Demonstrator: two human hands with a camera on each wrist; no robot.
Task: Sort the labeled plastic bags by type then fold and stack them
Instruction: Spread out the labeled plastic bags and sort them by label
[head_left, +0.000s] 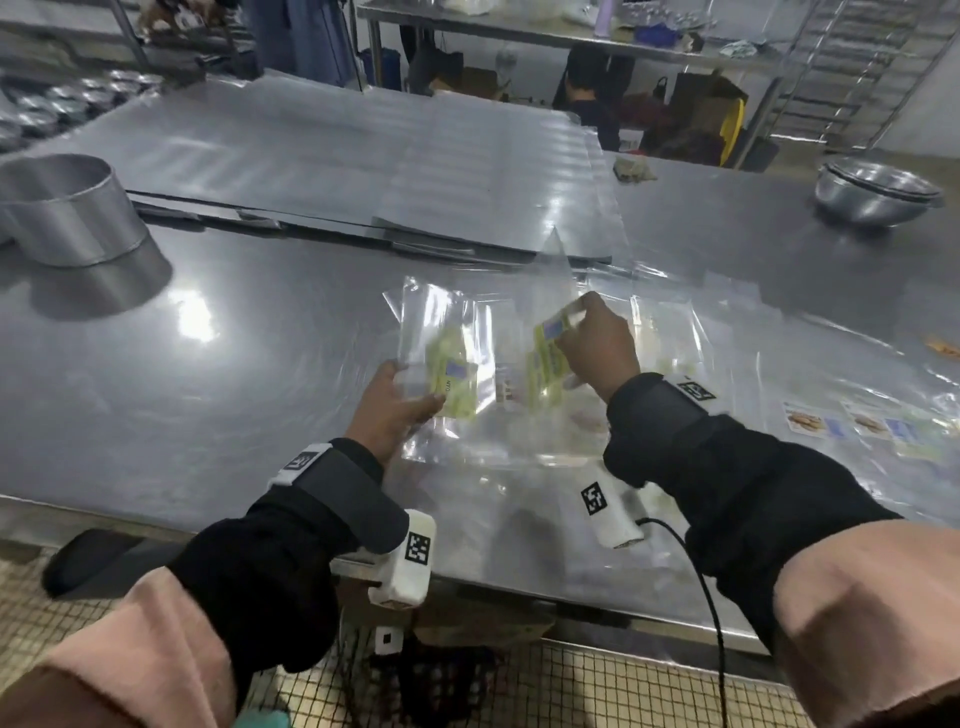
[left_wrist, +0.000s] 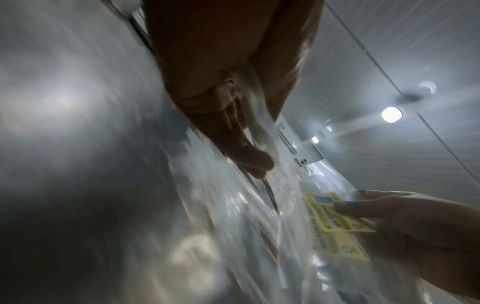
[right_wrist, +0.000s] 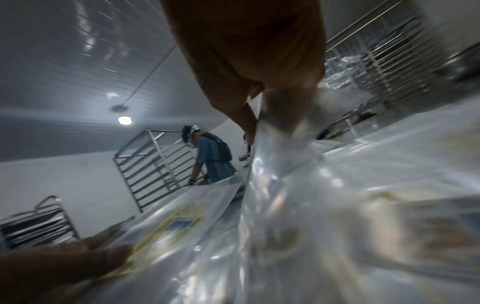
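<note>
Our left hand (head_left: 393, 404) holds a clear bag with a yellow-green label (head_left: 451, 382) by its near left corner, thumb on top and fingers curled beneath, lifted just off the steel surface (head_left: 208, 332). Our right hand (head_left: 597, 347) pinches a second yellow-labelled bag (head_left: 548, 358) near its far end, fingertips closed on the film beside the small blue patch on the label; the left wrist view shows a finger pressed right on that label. Both bags sit at the near middle of the surface, side by side, over a loose spread of more clear bags (head_left: 675, 322) that runs off to the right, where some bags with a pastry picture label (head_left: 805, 422) lie flat.

We judge these bags very light, limp and slippery: the film sags and creases where we hold it, and layers will slide over one another or cling. An edge or corner pinch, as we have now, seems the safest hold; gripping mid-sheet would likely gather the bags beneath as well. The glare makes edges hard to find, so the coloured labels are our best guide to type.

Each held bag is longer than wide, its long axis running roughly from near to far, the left one leaning slightly to the right. The labels run along the same axis. The motion blur hides which ends are open.
</note>
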